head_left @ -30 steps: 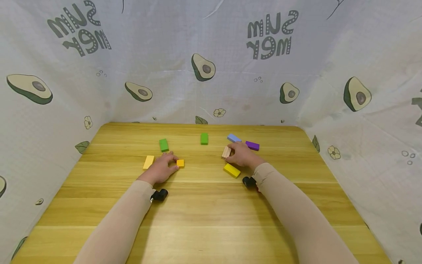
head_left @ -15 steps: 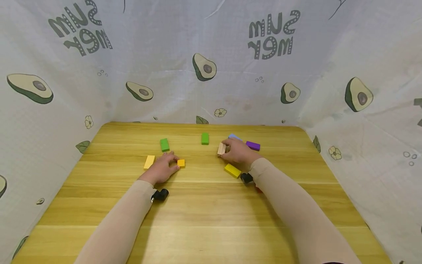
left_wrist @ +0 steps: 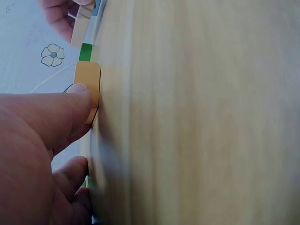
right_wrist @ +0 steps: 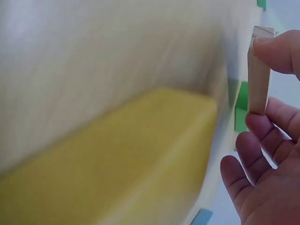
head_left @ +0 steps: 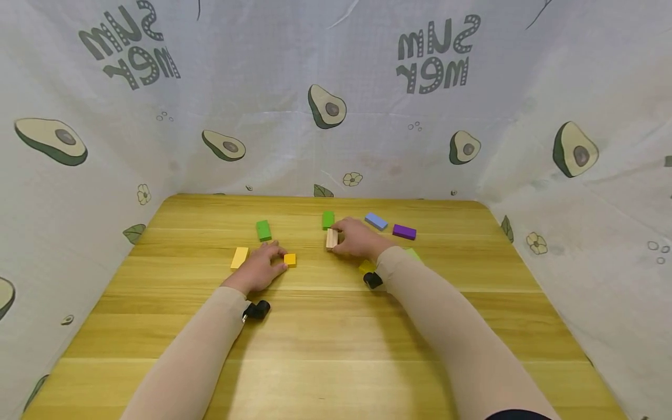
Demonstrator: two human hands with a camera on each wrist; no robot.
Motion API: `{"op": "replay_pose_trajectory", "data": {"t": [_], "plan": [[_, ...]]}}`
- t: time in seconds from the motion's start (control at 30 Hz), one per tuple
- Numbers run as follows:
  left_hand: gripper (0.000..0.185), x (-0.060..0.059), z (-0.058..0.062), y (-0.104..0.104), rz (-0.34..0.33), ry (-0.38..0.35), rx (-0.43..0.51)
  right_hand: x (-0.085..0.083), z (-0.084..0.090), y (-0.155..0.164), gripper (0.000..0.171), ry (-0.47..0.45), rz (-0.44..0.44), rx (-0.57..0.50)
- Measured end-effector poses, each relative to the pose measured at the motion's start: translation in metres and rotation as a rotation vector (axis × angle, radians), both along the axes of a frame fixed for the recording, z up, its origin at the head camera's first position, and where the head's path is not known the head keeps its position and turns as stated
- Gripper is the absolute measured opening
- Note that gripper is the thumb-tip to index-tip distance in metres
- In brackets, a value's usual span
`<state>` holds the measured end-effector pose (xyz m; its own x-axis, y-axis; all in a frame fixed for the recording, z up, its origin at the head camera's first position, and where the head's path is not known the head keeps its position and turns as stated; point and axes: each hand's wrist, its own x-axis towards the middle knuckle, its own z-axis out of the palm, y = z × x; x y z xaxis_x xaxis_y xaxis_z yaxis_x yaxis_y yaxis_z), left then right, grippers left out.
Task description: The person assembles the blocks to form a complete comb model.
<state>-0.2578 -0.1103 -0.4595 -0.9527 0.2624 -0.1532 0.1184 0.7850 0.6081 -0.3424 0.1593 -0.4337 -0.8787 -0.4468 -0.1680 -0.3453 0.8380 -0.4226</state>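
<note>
My left hand (head_left: 257, 268) rests low at the table's left middle, its thumb and fingertips pinching a small orange block (head_left: 290, 260). The left wrist view shows the thumb laid over one end of that orange block (left_wrist: 87, 72). A plain wooden block (head_left: 332, 240) is pinched in my right hand (head_left: 359, 238), to the right of the orange one and just in front of a green block (head_left: 328, 219). In the right wrist view, the thumb presses the top end of the wooden block (right_wrist: 259, 89) and a fingertip supports the other end. The remaining right fingers are loosely bent.
A second green block (head_left: 263, 231) and a pale yellow block (head_left: 240, 257) lie near my left hand. Blue (head_left: 375, 221) and purple (head_left: 404, 232) blocks lie at the back right. A yellow block (head_left: 367, 267) and a light green block (head_left: 413, 254) are partly hidden by my right arm.
My right hand has carried the wooden block left, away from the blue and purple blocks, to near the middle green block. A light green block now shows behind the right sleeve. The left hand stays put.
</note>
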Motion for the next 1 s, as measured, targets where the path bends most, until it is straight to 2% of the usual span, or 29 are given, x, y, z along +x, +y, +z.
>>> {"op": "replay_pose_trajectory", "data": {"t": [0.27,0.6,1.0], "plan": [[0.033,-0.0013,-0.0011,0.0006,-0.011,0.016,0.0,-0.0022,-0.0087,-0.0046,0.064,0.02,0.043,0.015],[0.033,-0.0012,0.0009,0.0003,-0.021,0.024,-0.006,-0.0002,-0.009,-0.0007,0.073,-0.054,-0.051,-0.072],[0.034,-0.0008,-0.0008,-0.0012,-0.014,0.012,-0.002,0.0004,-0.0104,-0.0043,0.065,-0.036,-0.07,-0.055]]}}
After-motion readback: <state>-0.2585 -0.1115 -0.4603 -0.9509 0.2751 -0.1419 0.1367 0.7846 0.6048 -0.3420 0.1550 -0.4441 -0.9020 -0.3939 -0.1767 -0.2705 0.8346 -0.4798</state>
